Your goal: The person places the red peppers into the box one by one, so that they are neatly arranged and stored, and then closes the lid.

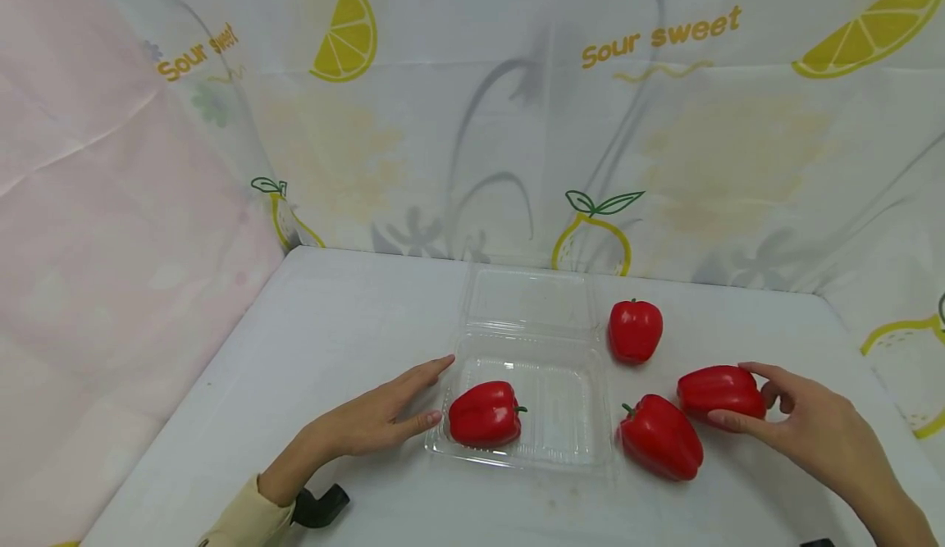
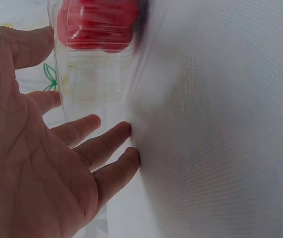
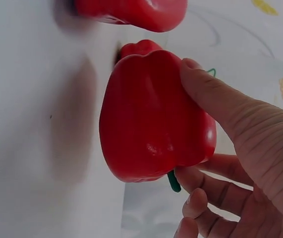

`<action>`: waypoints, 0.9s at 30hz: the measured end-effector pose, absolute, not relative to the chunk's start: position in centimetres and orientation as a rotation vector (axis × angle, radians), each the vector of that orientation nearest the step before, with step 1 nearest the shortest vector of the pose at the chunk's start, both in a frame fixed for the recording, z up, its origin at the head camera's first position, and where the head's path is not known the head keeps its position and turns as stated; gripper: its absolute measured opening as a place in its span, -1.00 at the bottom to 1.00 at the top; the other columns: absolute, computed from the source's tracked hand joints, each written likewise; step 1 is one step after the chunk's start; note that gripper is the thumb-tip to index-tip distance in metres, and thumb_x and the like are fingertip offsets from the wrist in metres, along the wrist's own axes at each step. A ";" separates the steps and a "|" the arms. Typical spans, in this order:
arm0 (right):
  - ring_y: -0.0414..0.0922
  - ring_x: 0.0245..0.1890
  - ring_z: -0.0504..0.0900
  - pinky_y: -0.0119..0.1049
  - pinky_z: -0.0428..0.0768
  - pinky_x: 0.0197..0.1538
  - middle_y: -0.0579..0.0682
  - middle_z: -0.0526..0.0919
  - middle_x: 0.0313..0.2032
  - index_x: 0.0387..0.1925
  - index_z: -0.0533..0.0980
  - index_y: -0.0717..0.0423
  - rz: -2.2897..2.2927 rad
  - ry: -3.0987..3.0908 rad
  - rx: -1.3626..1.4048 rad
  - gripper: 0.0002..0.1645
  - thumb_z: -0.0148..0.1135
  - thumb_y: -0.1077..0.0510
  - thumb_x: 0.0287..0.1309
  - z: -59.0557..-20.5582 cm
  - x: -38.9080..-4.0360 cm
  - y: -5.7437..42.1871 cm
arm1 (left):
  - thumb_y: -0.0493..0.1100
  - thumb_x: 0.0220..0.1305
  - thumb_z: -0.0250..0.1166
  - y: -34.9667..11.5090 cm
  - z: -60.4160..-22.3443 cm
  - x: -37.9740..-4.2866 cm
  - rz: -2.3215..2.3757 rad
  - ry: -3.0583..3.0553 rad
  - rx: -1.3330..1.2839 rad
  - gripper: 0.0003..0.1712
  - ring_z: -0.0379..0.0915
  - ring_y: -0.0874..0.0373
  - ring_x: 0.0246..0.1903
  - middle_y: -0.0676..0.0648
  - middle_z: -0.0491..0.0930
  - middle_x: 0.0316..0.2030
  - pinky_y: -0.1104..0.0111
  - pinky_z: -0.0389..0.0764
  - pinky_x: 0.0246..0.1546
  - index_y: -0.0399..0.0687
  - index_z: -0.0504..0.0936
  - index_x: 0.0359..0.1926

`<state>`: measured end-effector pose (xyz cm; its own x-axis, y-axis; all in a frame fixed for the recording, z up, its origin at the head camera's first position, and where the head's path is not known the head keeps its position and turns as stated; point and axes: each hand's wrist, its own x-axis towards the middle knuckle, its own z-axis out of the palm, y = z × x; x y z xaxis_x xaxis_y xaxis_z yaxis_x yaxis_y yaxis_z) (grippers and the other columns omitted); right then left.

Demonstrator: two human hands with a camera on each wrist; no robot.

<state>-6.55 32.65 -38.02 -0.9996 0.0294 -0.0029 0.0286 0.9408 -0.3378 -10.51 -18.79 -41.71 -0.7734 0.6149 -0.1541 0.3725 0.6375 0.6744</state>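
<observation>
My right hand (image 1: 819, 424) pinches a red bell pepper (image 1: 716, 391) between thumb and fingers. In the right wrist view this held pepper (image 3: 153, 116) hangs beside its shadow on the table, green stem pointing down near the fingers. Another red bell pepper (image 1: 662, 438) lies just left of it, and one more pepper (image 1: 635, 331) stands farther back. A clear plastic clamshell container (image 1: 564, 407) lies opened out, with a red bell pepper (image 1: 483, 414) in the left of its base. My left hand (image 1: 376, 420), fingers spread, has thumb and index fingertip right at the container's left edge.
The container's transparent lid (image 1: 531, 297) lies folded back toward the rear of the white table (image 1: 354, 309). Behind rises a fabric backdrop (image 1: 472, 120) printed with lemons, and pinkish cloth (image 1: 133, 243) hangs at left. A black wrist fitting (image 1: 321, 506) shows below the left hand.
</observation>
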 end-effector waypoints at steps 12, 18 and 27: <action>-0.03 -0.42 0.40 -0.34 0.37 -0.59 0.02 0.47 -0.40 0.17 0.45 0.22 0.548 -3.003 -0.104 0.05 0.50 -0.40 -0.19 -37.3 -6.7 31.7 | 0.30 0.35 0.13 -18.9 -42.0 -10.6 0.915 2.485 0.783 -0.12 0.05 0.05 0.43 0.12 0.08 0.47 -0.08 0.28 0.29 0.31 -0.03 0.56; -0.02 -0.39 0.41 -0.34 0.39 -0.59 0.03 0.49 -0.38 0.17 0.46 0.20 0.597 -2.955 -0.082 0.01 0.54 -0.35 -0.20 -36.7 -6.8 30.6 | 0.30 0.35 0.13 -18.8 -41.9 -10.6 0.916 2.489 0.803 -0.11 0.08 0.06 0.42 0.12 0.07 0.47 -0.08 0.30 0.28 0.27 -0.01 0.56; -0.04 -0.38 0.41 -0.38 0.35 -0.60 -0.03 0.48 -0.42 0.13 0.53 0.11 0.650 -2.869 0.027 -0.07 0.59 -0.29 -0.24 -36.1 -6.8 28.7 | 0.31 0.33 0.15 -18.8 -41.7 -10.6 0.921 2.488 0.781 -0.11 0.08 0.12 0.41 0.16 0.08 0.47 -0.05 0.32 0.28 0.32 -0.01 0.56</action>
<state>-6.81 28.70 -36.12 -0.9799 0.0261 0.1978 -0.0616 0.9033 -0.4246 -10.58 -18.83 -41.66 -0.7761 0.6127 -0.1490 0.3678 0.6318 0.6823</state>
